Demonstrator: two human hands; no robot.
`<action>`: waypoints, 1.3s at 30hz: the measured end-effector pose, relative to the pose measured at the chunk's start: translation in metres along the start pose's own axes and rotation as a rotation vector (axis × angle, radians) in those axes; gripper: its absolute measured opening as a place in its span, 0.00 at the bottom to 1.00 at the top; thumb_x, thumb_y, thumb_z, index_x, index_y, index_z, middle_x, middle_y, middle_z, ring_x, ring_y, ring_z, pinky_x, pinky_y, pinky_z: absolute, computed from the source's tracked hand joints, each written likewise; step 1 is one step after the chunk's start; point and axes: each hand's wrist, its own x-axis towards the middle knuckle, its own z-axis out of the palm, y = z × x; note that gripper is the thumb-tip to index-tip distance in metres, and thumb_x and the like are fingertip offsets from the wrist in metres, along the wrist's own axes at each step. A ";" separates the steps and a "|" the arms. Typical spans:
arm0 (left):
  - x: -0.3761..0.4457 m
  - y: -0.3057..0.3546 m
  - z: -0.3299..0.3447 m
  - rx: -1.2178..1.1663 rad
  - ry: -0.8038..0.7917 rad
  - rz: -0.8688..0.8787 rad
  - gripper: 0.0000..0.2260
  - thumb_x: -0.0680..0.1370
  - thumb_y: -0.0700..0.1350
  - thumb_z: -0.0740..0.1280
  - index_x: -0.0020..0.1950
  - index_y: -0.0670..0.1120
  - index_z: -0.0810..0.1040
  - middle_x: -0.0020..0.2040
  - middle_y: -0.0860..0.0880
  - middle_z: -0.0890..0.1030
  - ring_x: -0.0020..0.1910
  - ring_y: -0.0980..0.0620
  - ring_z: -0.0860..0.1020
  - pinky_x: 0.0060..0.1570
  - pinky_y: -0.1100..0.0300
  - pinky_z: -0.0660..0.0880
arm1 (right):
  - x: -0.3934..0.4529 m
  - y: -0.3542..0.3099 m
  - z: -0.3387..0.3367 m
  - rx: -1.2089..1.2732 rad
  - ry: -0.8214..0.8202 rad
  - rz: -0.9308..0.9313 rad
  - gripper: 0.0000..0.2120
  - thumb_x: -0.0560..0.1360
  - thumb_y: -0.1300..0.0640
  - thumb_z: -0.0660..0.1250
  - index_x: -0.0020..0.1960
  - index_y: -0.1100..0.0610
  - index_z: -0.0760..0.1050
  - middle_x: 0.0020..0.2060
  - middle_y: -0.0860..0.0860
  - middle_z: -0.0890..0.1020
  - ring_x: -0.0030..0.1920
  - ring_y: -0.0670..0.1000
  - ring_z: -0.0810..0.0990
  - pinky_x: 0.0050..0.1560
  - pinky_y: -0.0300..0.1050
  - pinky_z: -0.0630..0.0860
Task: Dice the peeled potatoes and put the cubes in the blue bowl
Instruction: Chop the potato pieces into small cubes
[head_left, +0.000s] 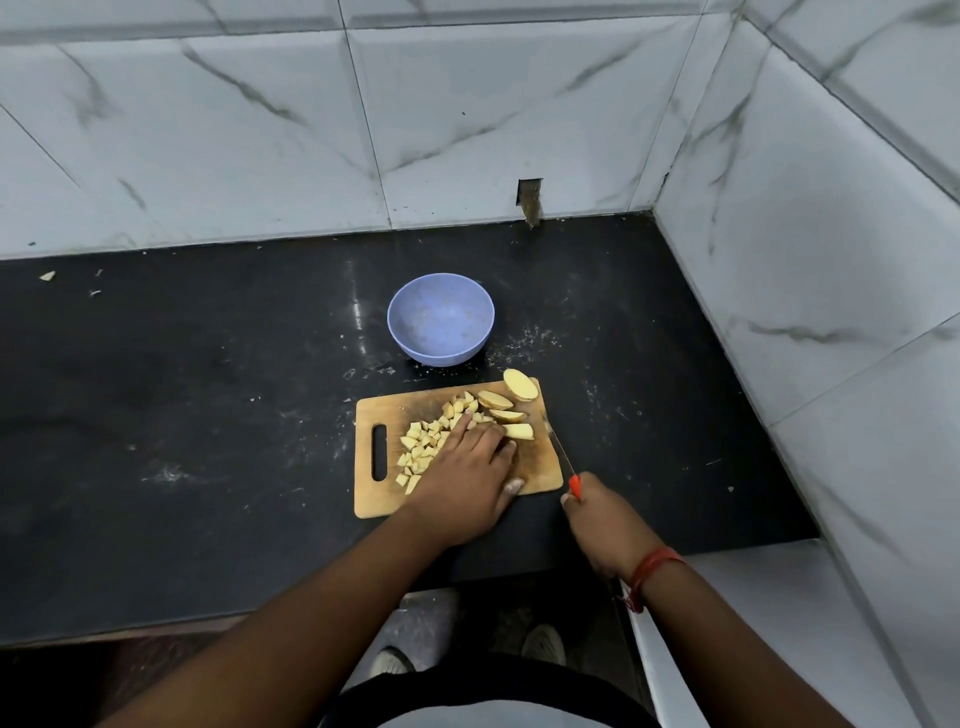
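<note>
Right hand (597, 512) grips knife (558, 449), potato (518, 431) beside

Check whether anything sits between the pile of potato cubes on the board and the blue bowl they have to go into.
Nothing visible does. The potato cubes lie on the cutting board, and the blue bowl stands empty just beyond its far edge, with only bare black counter between. The uncut slices sit off to the right.

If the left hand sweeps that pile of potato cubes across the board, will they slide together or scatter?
The potato cubes are small, loose and uneven, so they'd probably scatter and tumble rather than move together. Their cut faces look moist, so some may stick to the cutting board or the left hand. They look light; a flat, open-handed sweep seems safer than pinching.
</note>
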 end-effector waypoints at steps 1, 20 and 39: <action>0.001 0.000 -0.001 -0.017 0.004 -0.013 0.27 0.83 0.59 0.51 0.73 0.43 0.72 0.72 0.42 0.69 0.75 0.44 0.64 0.80 0.44 0.45 | 0.000 -0.001 0.000 0.000 -0.002 0.006 0.08 0.82 0.52 0.55 0.51 0.55 0.68 0.41 0.51 0.75 0.40 0.48 0.75 0.38 0.43 0.69; 0.009 -0.006 -0.010 -0.070 -0.021 0.058 0.26 0.83 0.58 0.55 0.74 0.42 0.71 0.71 0.43 0.71 0.73 0.45 0.66 0.78 0.51 0.37 | -0.003 -0.010 0.018 -0.177 0.041 -0.010 0.09 0.83 0.54 0.54 0.57 0.59 0.68 0.48 0.57 0.79 0.48 0.55 0.80 0.43 0.45 0.73; -0.007 -0.004 0.012 -0.041 0.068 0.032 0.25 0.83 0.55 0.53 0.74 0.42 0.72 0.70 0.47 0.73 0.74 0.45 0.65 0.78 0.46 0.55 | 0.017 -0.022 0.031 -0.486 0.010 0.123 0.21 0.78 0.64 0.57 0.70 0.63 0.58 0.59 0.60 0.77 0.58 0.56 0.79 0.48 0.44 0.68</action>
